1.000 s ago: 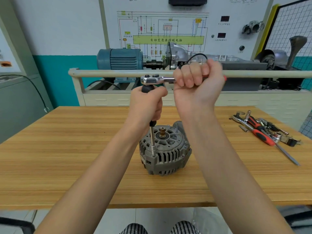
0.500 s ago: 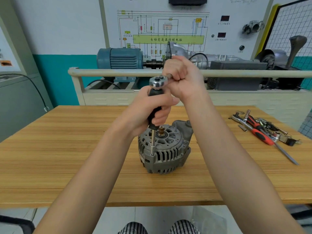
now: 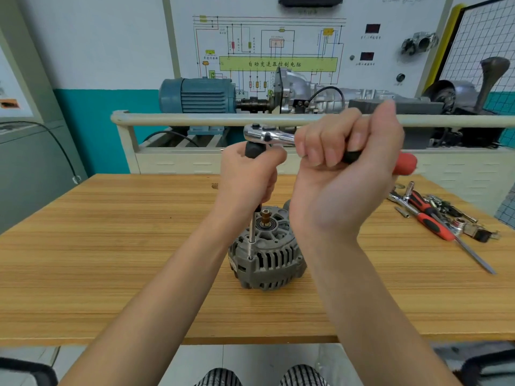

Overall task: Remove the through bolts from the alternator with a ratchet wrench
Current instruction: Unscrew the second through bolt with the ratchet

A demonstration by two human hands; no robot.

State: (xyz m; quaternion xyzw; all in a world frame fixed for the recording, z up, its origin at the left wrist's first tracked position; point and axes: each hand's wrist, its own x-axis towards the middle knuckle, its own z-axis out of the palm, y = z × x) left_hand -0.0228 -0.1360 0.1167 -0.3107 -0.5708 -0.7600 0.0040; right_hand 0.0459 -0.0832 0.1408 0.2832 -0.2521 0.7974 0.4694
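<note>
Our right hand [image 3: 348, 160] has swung the ratchet wrench [image 3: 271, 135] handle rightward; left hand [image 3: 250, 174] grips the extension, loosening the alternator [image 3: 267, 257] bolt. Next, another stroke.

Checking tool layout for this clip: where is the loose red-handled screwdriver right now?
In the head view the red-handled screwdriver lies on the wooden table at far right, beside the pile of sockets, well right of the alternator.

Head view, looking down, close.
</note>
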